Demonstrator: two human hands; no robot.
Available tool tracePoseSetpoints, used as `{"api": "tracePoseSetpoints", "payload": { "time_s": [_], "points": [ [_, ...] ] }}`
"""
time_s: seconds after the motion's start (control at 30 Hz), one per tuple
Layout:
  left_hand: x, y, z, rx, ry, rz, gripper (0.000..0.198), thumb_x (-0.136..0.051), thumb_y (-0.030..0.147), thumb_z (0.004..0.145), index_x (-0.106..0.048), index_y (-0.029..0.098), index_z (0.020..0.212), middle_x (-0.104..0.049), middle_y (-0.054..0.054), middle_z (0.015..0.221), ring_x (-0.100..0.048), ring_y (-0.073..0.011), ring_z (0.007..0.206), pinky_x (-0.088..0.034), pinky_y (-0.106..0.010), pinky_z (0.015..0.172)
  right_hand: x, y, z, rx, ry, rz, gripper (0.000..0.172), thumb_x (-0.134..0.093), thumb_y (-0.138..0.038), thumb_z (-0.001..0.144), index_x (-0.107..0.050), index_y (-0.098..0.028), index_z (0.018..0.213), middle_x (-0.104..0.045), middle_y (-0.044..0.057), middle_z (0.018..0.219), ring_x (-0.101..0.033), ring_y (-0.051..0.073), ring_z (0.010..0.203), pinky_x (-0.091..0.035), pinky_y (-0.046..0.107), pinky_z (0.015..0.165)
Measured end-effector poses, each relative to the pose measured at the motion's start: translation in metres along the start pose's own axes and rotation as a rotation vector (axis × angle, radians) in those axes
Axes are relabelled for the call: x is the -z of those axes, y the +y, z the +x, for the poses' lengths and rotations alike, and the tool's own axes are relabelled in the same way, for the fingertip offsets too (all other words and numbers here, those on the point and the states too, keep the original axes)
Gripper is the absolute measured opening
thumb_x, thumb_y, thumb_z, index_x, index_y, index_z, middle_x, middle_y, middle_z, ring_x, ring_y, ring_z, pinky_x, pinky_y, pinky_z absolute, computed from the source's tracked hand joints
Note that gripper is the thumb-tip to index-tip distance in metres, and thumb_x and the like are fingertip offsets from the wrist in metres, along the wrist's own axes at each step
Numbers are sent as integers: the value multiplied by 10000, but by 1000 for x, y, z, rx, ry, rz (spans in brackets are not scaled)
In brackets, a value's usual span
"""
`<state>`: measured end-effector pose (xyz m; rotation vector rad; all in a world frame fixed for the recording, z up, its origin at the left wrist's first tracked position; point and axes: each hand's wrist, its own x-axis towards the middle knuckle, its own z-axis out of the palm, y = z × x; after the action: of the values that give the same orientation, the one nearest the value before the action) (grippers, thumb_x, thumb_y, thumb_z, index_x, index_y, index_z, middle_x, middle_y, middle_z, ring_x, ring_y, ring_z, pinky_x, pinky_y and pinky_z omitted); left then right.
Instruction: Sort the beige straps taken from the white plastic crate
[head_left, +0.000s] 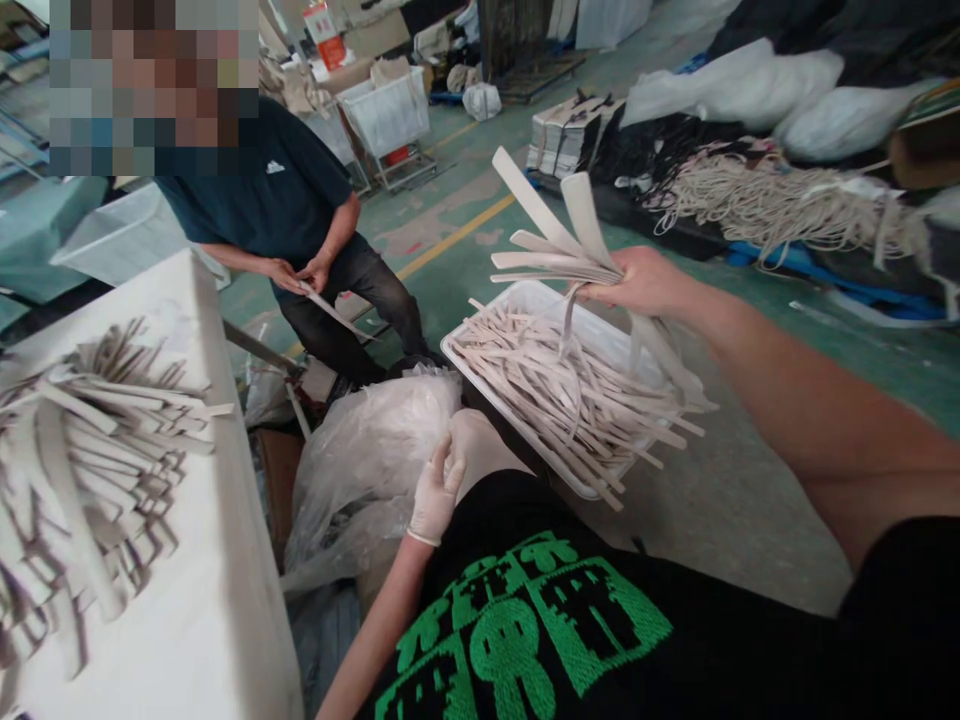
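Observation:
A bunch of pale, flat fabric-like strips (551,235) is held in my right hand (645,285), fingers closed round it. Some ends fan out up and to the left, while others hang down behind the hand. Under it stands a white plastic bin (469,365) heaped with more such strips (555,385), several sticking out over the near rim. My left hand (436,492), in a thin whitish glove, rests against my leg (480,450) with fingers loosely apart and nothing visible in them. Crumpled clear plastic (367,440) lies just left of that hand.
On the left, a white-covered table (240,600) carries a spread pile of strips (97,460). A seated co-worker (285,220) across from me holds one strip (337,315) in both hands. Cord coils (787,205) and wrapped bundles (735,90) lie at the back right.

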<state>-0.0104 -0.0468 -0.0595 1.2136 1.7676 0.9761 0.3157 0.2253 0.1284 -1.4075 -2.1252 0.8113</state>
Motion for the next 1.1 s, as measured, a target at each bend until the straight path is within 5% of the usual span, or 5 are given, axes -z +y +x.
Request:
{"api": "tracePoseSetpoints", "payload": {
  "time_s": [0.23, 0.6, 0.8, 0.97, 1.1],
  "points": [
    [8, -29, -4, 74, 27, 36, 674, -659, 593, 886, -578, 216, 1439, -598, -151, 1508, -567, -314, 1402, -384, -474, 1228, -20, 33, 16, -143, 30, -33, 181, -797, -146, 755, -792, -160, 935, -601, -34, 540, -547, 155, 521, -386, 271, 587],
    [0, -29, -4, 171, 60, -215, 709, -757, 624, 796, -659, 195, 1352, -640, -157, 1458, -587, -322, 1379, -390, -470, 1225, 34, -63, -55, -4, -454, 586, 425, -816, -511, 738, -733, -182, 995, -627, -31, 567, -404, 56, 379, -268, 190, 417],
    [4, 34, -5, 175, 66, -732, 768, -772, 745, 723, -755, 149, 1206, -722, -191, 1318, -643, -370, 1295, -391, -523, 1207, -93, -78, -77, 81, -839, 808, 640, -690, -758, 806, -659, -153, 1013, -617, -2, 619, -399, 63, 383, -294, 197, 387],
    [21, 71, -11, 41, 78, -854, 740, -662, 829, 760, -794, 167, 1064, -791, -137, 1093, -696, -318, 1156, -482, -447, 1098, -215, -101, -97, -21, -776, 845, 650, -523, -815, 869, -637, -177, 918, -587, 12, 621, -413, 90, 409, -313, 230, 403],
    [30, 62, -13, 101, 193, -666, 634, -694, 781, 754, -733, 150, 729, -653, -45, 607, -669, -225, 748, -536, -388, 881, -252, -111, -108, 17, -703, 626, 621, -488, -785, 867, -587, -207, 664, -543, 30, 514, -487, 145, 435, -430, 295, 504]
  ]
}}
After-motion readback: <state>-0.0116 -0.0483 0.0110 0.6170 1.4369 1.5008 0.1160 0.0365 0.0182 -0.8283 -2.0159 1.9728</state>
